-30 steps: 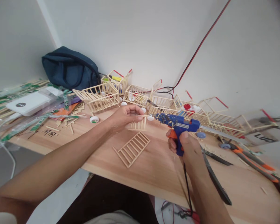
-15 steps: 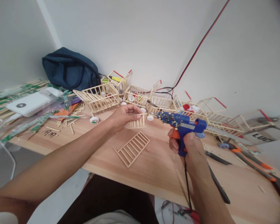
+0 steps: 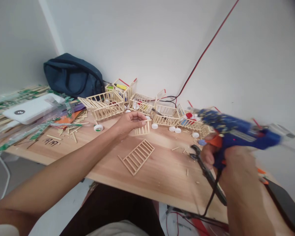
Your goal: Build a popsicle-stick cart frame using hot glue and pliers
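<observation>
My left hand [image 3: 131,123] pinches the top edge of a small slatted panel of wooden sticks [image 3: 143,128], which stands upright on the wooden table. Fingers wrapped round its handle, my right hand [image 3: 232,164] holds a blue glue gun [image 3: 236,129] with an orange trigger, raised at the right and smeared by motion. The gun's nozzle points left and its black cord hangs down. On the table in front of me lies a flat ladder-like stick frame [image 3: 139,156], apart from both hands.
Several small stick carts [image 3: 105,105] line the wall, with white bottle caps [image 3: 154,126] near them. Pliers [image 3: 206,170] lie at the right. To the left are a white power bank [image 3: 34,108], wrapped sticks and loose cut sticks. A blue bag [image 3: 73,75] stands behind.
My right hand has moved the glue gun to the right and closer to me, uncovering pliers and caps. My left hand still holds the small panel in place.
</observation>
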